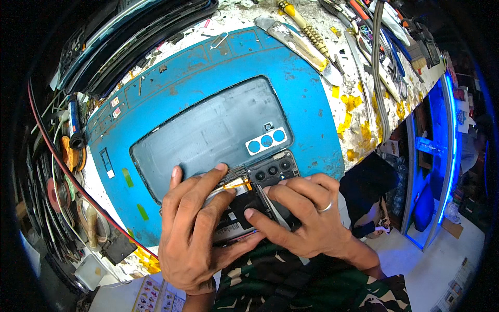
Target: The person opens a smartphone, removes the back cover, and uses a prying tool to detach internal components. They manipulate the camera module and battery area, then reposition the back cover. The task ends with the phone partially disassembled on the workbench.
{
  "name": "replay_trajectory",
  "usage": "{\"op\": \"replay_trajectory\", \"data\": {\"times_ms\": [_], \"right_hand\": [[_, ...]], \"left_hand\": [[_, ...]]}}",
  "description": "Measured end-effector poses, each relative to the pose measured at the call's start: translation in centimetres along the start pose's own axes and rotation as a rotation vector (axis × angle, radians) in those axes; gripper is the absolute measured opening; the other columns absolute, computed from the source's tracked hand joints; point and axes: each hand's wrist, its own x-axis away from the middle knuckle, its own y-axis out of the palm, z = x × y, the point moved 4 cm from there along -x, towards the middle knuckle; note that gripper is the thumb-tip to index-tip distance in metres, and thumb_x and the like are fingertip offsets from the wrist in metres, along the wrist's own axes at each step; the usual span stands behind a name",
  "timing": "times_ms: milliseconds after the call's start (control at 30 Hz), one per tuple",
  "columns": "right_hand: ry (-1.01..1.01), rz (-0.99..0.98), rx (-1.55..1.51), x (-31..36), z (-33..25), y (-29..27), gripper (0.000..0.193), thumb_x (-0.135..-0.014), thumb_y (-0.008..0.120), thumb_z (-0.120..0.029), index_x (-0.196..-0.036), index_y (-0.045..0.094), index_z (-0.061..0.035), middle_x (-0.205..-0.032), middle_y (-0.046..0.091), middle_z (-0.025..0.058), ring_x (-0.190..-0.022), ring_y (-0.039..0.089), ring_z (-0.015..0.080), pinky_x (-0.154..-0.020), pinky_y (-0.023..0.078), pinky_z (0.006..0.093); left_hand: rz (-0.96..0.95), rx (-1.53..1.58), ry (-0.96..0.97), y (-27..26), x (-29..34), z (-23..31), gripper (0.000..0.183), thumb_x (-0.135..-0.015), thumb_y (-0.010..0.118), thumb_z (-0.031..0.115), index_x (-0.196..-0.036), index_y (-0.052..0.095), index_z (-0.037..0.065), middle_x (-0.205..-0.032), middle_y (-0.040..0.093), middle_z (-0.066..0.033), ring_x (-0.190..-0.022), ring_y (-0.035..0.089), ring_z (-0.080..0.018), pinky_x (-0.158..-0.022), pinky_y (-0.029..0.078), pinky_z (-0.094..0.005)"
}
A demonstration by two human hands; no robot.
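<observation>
An opened smartphone [241,206] is held near the front edge of the blue work mat, its inside facing up. Its black battery, orange flex cable and camera block [272,170] show. My left hand [193,221] is closed round its left part, fingertips over its far edge. My right hand [306,216], with a ring on one finger, grips the right part, thumb pressed on the inside. Between that thumb and index finger runs a slim grey metal piece [275,208]; I cannot tell its kind. Beyond the phone lies the detached back cover [208,130], inner side up, with camera holes.
The blue mat [312,119] covers the bench's middle. A brush [306,28], a flat blade and several tools crowd the far right. Stacked dark panels [135,41] stand far left. Cables, spools and a red cord [67,166] line the left. Another person sits at the right.
</observation>
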Motion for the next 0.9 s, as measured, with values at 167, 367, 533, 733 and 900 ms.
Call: {"op": "replay_trajectory", "data": {"times_ms": [167, 367, 533, 733, 900], "right_hand": [[-0.060, 0.127, 0.019, 0.2, 0.3, 1.1, 0.038, -0.082, 0.079, -0.026, -0.118, 0.073, -0.0361, -0.119, 0.060, 0.0008, -0.106, 0.052, 0.0203, -0.086, 0.037, 0.0405], [-0.055, 0.169, -0.010, 0.5, 0.4, 1.3, 0.035, -0.086, 0.072, -0.028, -0.121, 0.071, -0.0286, -0.123, 0.062, 0.0029, -0.112, 0.054, 0.0203, -0.089, 0.036, 0.0410], [-0.024, 0.019, -0.095, -0.1, 0.9, -0.1, 0.036, -0.087, 0.073, -0.044, -0.115, 0.077, -0.0235, -0.118, 0.065, 0.0067, -0.108, 0.056, 0.0254, -0.088, 0.042, 0.0441], [-0.022, -0.080, -0.345, 0.1, 2.8, -3.9, 0.060, -0.072, 0.071, -0.064, -0.106, 0.078, -0.0153, -0.117, 0.067, 0.0140, -0.112, 0.063, 0.0349, -0.096, 0.049, 0.0503], [0.130, 0.036, -0.207, 0.8, 4.4, -3.6, 0.045, -0.064, 0.090, -0.044, -0.087, 0.069, -0.0120, -0.120, 0.069, 0.0131, -0.113, 0.062, 0.0322, -0.091, 0.047, 0.0422]], "left_hand": [[0.000, 0.000, 0.010, 0.0, 0.2, 0.0, 0.067, -0.052, 0.096, 0.033, -0.107, 0.071, 0.002, -0.124, 0.071, -0.0211, -0.111, 0.067, -0.0373, -0.110, 0.042, -0.0626], [0.015, 0.002, 0.025, -0.1, 0.1, -0.1, 0.067, -0.053, 0.095, 0.035, -0.107, 0.073, 0.002, -0.124, 0.071, -0.0207, -0.111, 0.067, -0.0378, -0.108, 0.045, -0.0614], [0.028, 0.007, -0.027, -0.2, 0.0, 0.3, 0.061, -0.057, 0.094, 0.036, -0.104, 0.074, 0.003, -0.126, 0.072, -0.0159, -0.110, 0.068, -0.0350, -0.108, 0.047, -0.0600], [0.009, -0.034, -0.003, -0.2, 0.3, 0.4, 0.060, -0.062, 0.094, 0.038, -0.107, 0.073, 0.004, -0.131, 0.068, -0.0158, -0.113, 0.066, -0.0351, -0.109, 0.046, -0.0600], [0.069, -0.145, -0.056, -0.7, 2.2, 0.7, 0.072, -0.060, 0.095, 0.041, -0.117, 0.069, 0.006, -0.139, 0.062, -0.0197, -0.122, 0.062, -0.0375, -0.110, 0.044, -0.0578]]}}
